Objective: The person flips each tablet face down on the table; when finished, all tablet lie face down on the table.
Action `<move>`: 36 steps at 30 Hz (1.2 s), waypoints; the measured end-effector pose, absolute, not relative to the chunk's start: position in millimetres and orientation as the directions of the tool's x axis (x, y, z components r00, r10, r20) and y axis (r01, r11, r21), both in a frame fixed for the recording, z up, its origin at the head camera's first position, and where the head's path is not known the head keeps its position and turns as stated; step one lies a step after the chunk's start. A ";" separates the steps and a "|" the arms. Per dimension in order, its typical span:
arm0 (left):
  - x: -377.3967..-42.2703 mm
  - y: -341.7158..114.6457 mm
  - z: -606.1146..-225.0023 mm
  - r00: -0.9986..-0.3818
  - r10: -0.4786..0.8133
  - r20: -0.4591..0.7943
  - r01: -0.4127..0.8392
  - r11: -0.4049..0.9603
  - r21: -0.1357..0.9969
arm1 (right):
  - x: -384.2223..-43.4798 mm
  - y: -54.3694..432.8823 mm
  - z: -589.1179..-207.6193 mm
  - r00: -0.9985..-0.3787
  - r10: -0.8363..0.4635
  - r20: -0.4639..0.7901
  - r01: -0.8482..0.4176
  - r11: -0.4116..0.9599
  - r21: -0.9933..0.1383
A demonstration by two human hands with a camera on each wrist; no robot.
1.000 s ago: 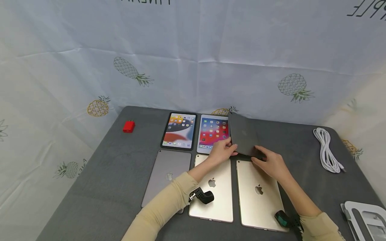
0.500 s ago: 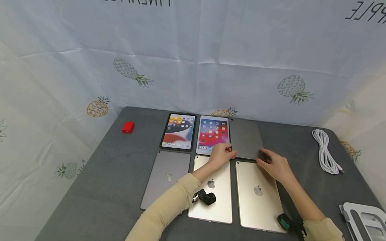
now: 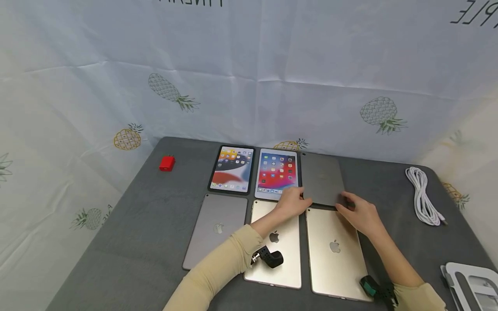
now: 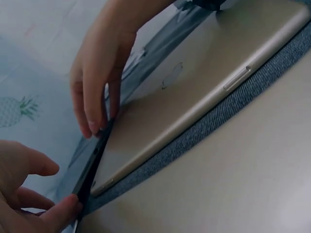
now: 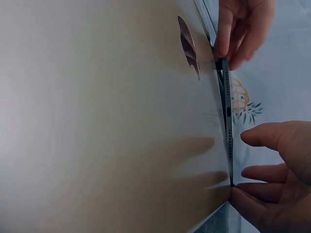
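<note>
A dark grey tablet lies back side up at the right end of the far row, behind a gold tablet. My left hand is at its near left corner; in the left wrist view one fingertip touches the edge while another finger stays off it. At the near right corner is my right hand. The right wrist view has its lower fingertips at the edge and an upper finger held a little away. Neither hand closes round the tablet.
The far row also has a white tablet and a black-framed tablet, screens lit. Another gold tablet and a grey one lie nearer. A red charger, white cable and white stand sit around the table's sides.
The dark grey tablet, tilted up in both hands a second ago, has come down flat on the table and shifted slightly right. Both hands have moved a little right and nearer.
</note>
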State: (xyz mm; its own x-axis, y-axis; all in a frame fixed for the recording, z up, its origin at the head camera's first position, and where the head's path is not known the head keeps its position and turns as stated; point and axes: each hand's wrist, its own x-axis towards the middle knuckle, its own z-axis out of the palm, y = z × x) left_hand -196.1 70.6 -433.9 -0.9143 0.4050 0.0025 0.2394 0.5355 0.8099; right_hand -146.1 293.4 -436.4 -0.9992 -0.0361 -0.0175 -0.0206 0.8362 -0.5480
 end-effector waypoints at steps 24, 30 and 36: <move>-179.3 80.8 -430.5 -0.850 0.526 -0.029 0.374 0.642 0.669 | -141.6 299.5 -434.7 -1.000 -0.026 0.003 -0.024 0.861 -0.508; -182.9 70.3 -434.5 -0.831 0.556 0.007 0.386 0.568 0.727 | -143.6 297.2 -433.0 -0.998 -0.057 0.021 -0.060 0.871 -0.488; -190.4 53.2 -436.5 -0.844 0.533 0.056 0.356 0.481 0.801 | -149.1 294.7 -433.1 -0.989 -0.075 0.124 -0.128 0.856 -0.502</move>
